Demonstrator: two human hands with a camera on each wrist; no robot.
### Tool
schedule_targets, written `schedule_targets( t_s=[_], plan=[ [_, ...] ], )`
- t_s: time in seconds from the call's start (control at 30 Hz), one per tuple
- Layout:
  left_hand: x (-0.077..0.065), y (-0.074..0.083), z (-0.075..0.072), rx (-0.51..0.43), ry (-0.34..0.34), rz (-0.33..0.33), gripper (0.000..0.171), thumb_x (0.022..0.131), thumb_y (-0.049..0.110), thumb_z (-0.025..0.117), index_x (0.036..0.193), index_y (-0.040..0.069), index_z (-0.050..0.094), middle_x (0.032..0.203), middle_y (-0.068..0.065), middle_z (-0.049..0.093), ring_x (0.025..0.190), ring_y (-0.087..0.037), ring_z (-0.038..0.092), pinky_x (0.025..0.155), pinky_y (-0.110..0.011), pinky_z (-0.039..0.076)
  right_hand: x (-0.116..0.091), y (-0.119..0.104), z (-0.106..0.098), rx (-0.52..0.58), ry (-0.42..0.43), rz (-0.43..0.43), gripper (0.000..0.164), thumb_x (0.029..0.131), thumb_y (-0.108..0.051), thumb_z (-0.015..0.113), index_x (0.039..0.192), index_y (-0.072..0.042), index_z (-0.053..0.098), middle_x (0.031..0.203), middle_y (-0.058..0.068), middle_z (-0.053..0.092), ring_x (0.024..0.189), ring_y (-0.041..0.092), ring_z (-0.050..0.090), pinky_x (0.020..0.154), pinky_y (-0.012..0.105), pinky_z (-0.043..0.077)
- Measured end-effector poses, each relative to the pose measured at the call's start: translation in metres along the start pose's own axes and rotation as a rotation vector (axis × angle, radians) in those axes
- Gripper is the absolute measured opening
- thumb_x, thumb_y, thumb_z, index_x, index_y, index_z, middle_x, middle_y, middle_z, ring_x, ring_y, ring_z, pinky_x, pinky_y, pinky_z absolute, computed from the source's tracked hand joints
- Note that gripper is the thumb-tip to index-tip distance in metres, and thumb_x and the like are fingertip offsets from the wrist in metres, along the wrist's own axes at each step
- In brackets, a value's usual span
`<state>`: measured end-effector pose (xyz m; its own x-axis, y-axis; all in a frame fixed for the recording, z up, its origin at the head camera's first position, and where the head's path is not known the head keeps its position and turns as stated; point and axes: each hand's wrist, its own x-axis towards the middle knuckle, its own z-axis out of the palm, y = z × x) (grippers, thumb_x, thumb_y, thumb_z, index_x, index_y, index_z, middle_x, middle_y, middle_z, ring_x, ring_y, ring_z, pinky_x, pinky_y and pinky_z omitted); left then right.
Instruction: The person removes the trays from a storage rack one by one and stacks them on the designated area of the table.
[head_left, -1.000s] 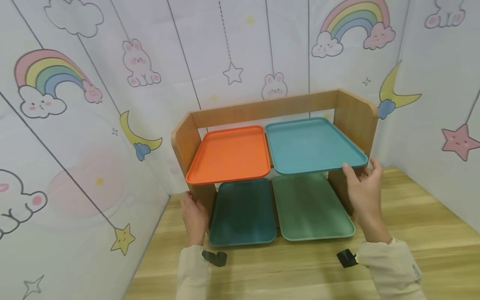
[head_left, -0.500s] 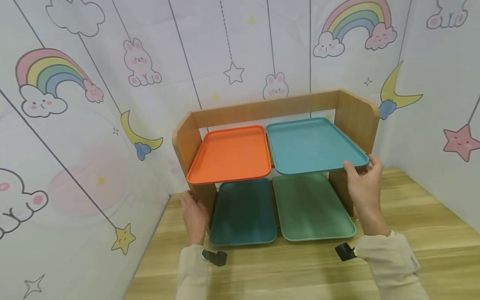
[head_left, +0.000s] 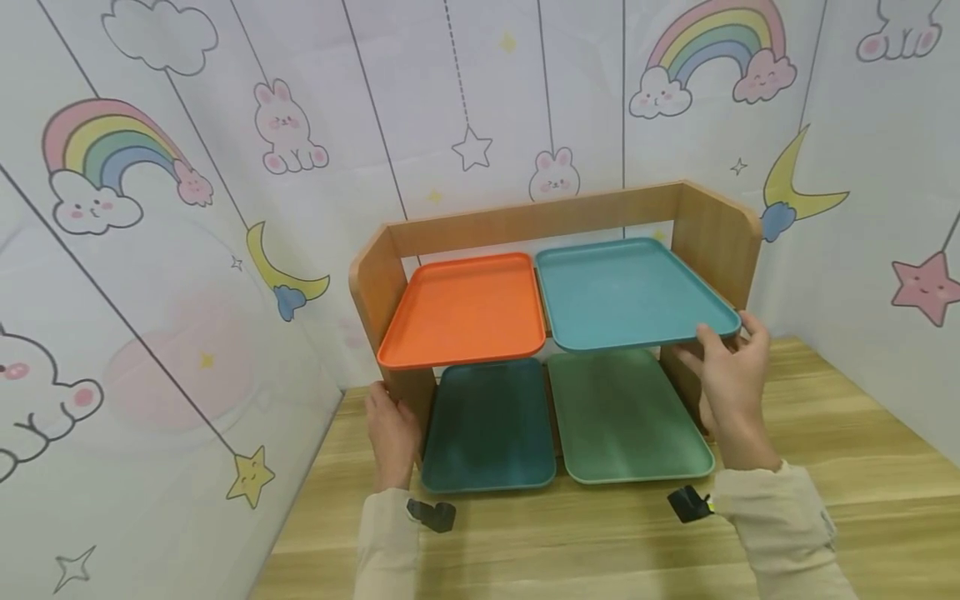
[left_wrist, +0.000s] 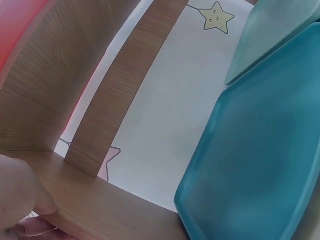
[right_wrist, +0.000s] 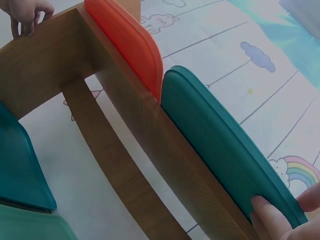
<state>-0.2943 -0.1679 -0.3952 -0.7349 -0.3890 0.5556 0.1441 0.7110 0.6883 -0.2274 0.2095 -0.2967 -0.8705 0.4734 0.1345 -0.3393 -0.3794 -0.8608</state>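
Note:
A two-level wooden rack (head_left: 712, 246) bears an orange tray (head_left: 465, 308) and a light blue tray (head_left: 633, 292) on top. Below them lie a dark teal tray (head_left: 491, 425) and a green tray (head_left: 630, 412). At the blue tray's front right corner, my right hand (head_left: 735, 387) pinches the rim, thumb on the upper side and fingers beneath. My left hand (head_left: 393, 437) grips the rack's left side panel; in the left wrist view the thumb (left_wrist: 37, 197) lies on its inner face. The right wrist view shows the left hand's fingers (right_wrist: 27, 25) curled over the panel edge.
The rack stands on a wood-grain table (head_left: 600, 550) close to a patterned back wall (head_left: 495, 83). More patterned wall rises on the left and right. A dark wrist device (head_left: 435, 515) sits on the left cuff, another (head_left: 688, 504) on the right.
The right hand has shifted slightly, and a finger now shows under the blue tray's front edge. The left hand keeps its grip, and the trays sit as before; the head view drifts a little.

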Motion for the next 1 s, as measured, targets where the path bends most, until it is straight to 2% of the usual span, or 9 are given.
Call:
schedule_targets(
  t_s=[0.1,0.2,0.37,0.53,0.73,1.0],
  plan=[
    [0.000,0.000,0.000,-0.001,0.003,0.003,0.029,0.089,-0.004,0.048,0.118,-0.006,0.044,0.108,-0.029,0.051,0.103,-0.045,0.054,0.086,-0.055,0.045,0.000,-0.002,-0.001,0.073,0.022,0.012,0.067,0.097,-0.008,0.047,0.149,-0.016,0.007,0.144,0.011,0.023,0.133,0.027,0.040,0.078,0.024,0.054],
    [0.000,0.001,0.000,0.002,-0.005,-0.006,0.030,0.090,-0.003,0.048,0.119,-0.006,0.043,0.109,-0.029,0.051,0.104,-0.045,0.054,0.087,-0.056,0.045,-0.001,-0.003,-0.003,0.147,0.035,0.014,0.065,0.095,-0.004,0.049,0.148,-0.014,0.012,0.132,0.007,0.032,0.120,0.023,0.051,0.075,0.026,0.055],
    [0.000,0.002,-0.001,0.005,-0.027,-0.019,0.031,0.091,-0.002,0.046,0.121,-0.006,0.042,0.112,-0.029,0.050,0.107,-0.045,0.053,0.089,-0.056,0.045,-0.002,-0.004,-0.009,0.247,0.038,0.012,0.063,0.093,0.000,0.052,0.146,-0.011,0.020,0.127,0.009,0.036,0.099,0.021,0.060,0.071,0.029,0.056],
    [0.000,0.002,-0.001,0.004,-0.031,-0.026,0.032,0.090,-0.002,0.046,0.122,-0.006,0.041,0.112,-0.029,0.049,0.107,-0.046,0.053,0.089,-0.056,0.045,-0.004,-0.006,-0.012,0.300,0.042,0.010,0.062,0.091,0.004,0.054,0.144,-0.008,0.023,0.129,0.012,0.035,0.095,0.022,0.063,0.067,0.031,0.057],
    [0.000,0.002,0.000,0.009,-0.027,-0.024,0.032,0.090,-0.002,0.046,0.121,-0.006,0.041,0.111,-0.029,0.049,0.105,-0.046,0.053,0.088,-0.056,0.045,-0.010,-0.006,-0.018,0.345,0.025,0.009,0.059,0.089,0.006,0.056,0.138,-0.010,0.027,0.129,0.013,0.033,0.093,0.023,0.064,0.068,0.033,0.057],
    [0.000,0.002,0.000,0.018,-0.029,-0.017,0.031,0.090,-0.002,0.046,0.121,-0.007,0.041,0.110,-0.029,0.049,0.104,-0.046,0.053,0.087,-0.056,0.046,-0.019,-0.008,-0.026,0.434,-0.013,-0.002,0.064,0.088,0.013,0.054,0.138,-0.010,0.021,0.129,0.014,0.029,0.092,0.025,0.065,0.068,0.036,0.057]
  ],
)
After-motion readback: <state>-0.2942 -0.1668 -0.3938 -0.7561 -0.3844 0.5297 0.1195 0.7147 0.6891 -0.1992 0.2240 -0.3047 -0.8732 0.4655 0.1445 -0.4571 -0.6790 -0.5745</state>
